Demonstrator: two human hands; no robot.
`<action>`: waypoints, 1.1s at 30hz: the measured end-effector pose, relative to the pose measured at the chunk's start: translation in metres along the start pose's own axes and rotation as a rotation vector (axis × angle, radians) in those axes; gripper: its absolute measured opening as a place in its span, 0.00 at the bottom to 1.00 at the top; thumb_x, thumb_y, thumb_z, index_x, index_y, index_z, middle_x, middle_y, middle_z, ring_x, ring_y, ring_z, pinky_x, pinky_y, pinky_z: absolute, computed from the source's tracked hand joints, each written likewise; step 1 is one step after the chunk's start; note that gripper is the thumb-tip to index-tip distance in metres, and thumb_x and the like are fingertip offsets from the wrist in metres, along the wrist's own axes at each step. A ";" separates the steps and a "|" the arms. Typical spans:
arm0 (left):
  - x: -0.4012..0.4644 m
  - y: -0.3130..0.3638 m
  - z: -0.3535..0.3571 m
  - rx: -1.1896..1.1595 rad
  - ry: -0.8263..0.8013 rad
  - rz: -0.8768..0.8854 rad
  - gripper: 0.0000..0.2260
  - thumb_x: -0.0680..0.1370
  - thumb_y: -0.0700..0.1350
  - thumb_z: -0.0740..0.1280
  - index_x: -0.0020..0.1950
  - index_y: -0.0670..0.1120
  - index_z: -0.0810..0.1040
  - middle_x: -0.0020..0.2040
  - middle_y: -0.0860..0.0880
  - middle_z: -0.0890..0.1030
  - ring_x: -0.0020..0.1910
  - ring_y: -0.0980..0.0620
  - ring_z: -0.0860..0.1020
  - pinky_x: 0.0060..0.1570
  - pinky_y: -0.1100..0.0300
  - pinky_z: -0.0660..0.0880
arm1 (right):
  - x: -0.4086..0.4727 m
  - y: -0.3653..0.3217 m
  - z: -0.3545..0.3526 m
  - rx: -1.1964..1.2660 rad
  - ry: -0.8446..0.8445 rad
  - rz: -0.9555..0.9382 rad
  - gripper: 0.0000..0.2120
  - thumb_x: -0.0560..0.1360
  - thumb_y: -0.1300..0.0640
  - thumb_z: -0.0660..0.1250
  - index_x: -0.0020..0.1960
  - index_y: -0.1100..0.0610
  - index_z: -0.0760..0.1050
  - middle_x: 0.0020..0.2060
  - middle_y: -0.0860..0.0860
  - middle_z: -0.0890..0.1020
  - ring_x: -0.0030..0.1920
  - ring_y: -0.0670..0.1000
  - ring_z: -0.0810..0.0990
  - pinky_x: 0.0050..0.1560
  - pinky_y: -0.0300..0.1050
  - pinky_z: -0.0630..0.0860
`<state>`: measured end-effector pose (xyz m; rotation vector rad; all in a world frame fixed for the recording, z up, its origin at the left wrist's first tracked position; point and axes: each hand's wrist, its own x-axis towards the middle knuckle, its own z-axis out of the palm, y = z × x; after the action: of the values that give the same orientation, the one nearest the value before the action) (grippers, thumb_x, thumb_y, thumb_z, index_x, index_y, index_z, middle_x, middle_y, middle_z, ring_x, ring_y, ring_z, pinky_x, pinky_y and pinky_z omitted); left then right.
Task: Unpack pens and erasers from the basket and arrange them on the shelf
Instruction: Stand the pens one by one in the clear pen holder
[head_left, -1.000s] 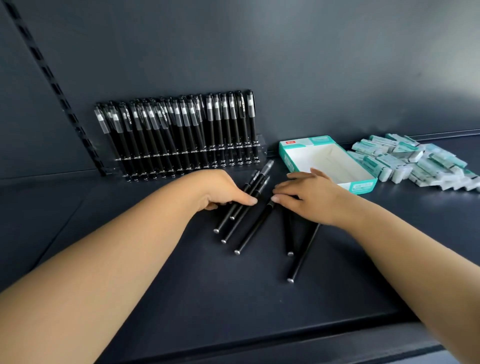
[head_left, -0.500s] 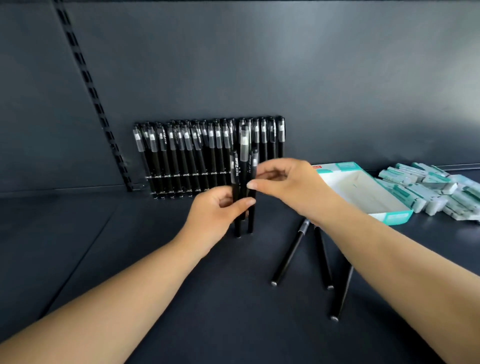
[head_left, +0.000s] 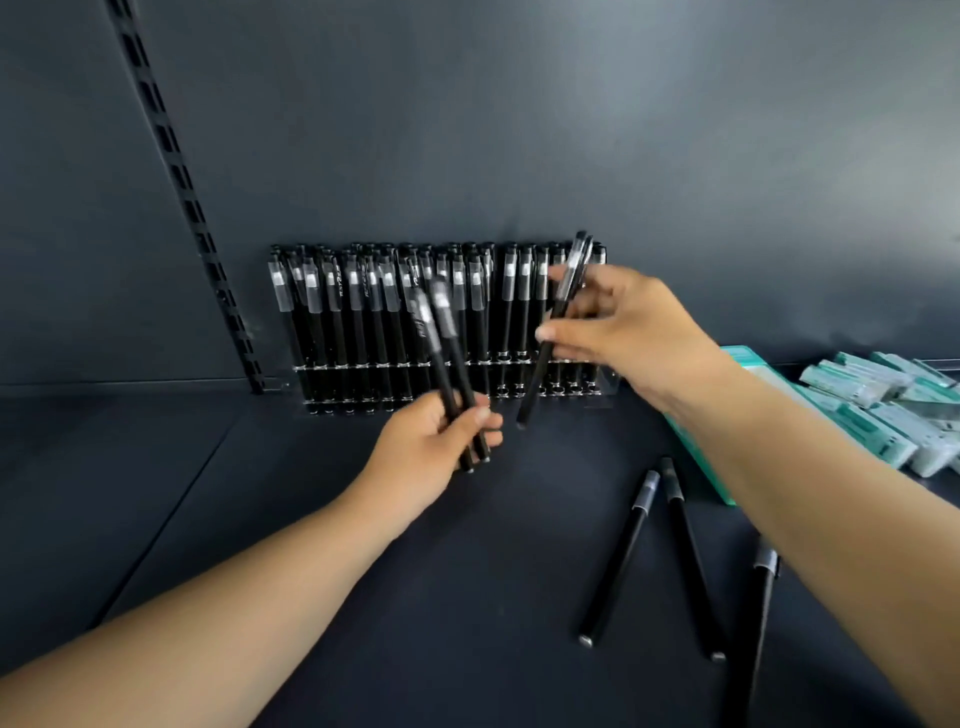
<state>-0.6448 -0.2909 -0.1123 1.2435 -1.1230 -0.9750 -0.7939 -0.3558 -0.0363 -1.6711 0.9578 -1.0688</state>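
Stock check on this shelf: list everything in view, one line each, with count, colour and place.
Pens in rack: many, too crowded to count, black with clear caps, upright against the back wall.
Loose pens: three, black, lying on the shelf at front right.
Held pens: two, black, in the left hand.
Single pen: one, black, in the right hand, tilted before the rack's right end.
Box: one, teal, mostly hidden behind the right forearm.
Erasers: a pile, white and teal, far right.
Shelf: one, dark.
Left hand: grips two pens.
Right hand: pinches one pen.
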 end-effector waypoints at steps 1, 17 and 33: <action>0.006 0.001 -0.004 0.006 0.034 0.031 0.06 0.79 0.38 0.60 0.46 0.48 0.73 0.41 0.52 0.81 0.35 0.63 0.81 0.38 0.67 0.77 | 0.008 -0.003 0.001 0.008 0.044 -0.024 0.20 0.69 0.70 0.69 0.60 0.62 0.72 0.34 0.50 0.74 0.36 0.46 0.77 0.44 0.38 0.80; 0.021 -0.005 -0.018 0.062 -0.019 0.038 0.06 0.79 0.38 0.58 0.47 0.48 0.64 0.44 0.51 0.81 0.42 0.58 0.82 0.46 0.59 0.80 | 0.042 0.004 0.015 -0.137 0.122 -0.155 0.10 0.73 0.64 0.66 0.42 0.49 0.74 0.39 0.47 0.80 0.45 0.52 0.82 0.52 0.48 0.79; 0.023 -0.009 -0.023 -0.002 -0.016 -0.001 0.05 0.79 0.37 0.60 0.48 0.47 0.71 0.43 0.51 0.82 0.46 0.56 0.82 0.46 0.59 0.79 | 0.040 0.020 0.020 -0.196 -0.007 -0.050 0.08 0.73 0.64 0.66 0.41 0.52 0.74 0.37 0.45 0.80 0.44 0.50 0.82 0.51 0.43 0.79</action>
<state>-0.6177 -0.3092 -0.1182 1.2367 -1.1337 -0.9877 -0.7644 -0.3929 -0.0500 -1.8652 1.0494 -1.0282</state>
